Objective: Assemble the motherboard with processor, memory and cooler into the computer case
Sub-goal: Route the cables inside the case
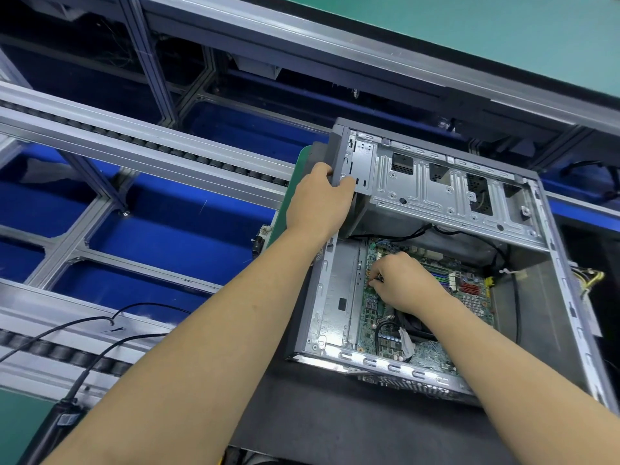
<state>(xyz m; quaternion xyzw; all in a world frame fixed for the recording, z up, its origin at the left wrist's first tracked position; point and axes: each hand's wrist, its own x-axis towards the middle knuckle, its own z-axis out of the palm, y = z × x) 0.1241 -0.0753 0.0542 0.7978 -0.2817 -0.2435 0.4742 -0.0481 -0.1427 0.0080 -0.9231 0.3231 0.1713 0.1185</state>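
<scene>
An open grey computer case (567, 297) lies on a dark mat, its drive cage (432, 186) swung upward. My left hand (318, 203) grips the cage's near left corner. Inside the case lies the green motherboard (379, 317), with memory sticks (443, 275) at its far side and the black cooler (414, 325) mostly hidden under my right forearm. My right hand (401, 283) reaches down to the board's left edge, its curled fingers pinching something small and dark there; what it is cannot be made out.
Black cables (503, 253) run across the case interior under the cage. Yellow wires (592, 280) stick out past the case's right wall. A roller conveyor (144, 142) with aluminium rails runs along the left. A black tool with a cord (67, 407) lies at the lower left.
</scene>
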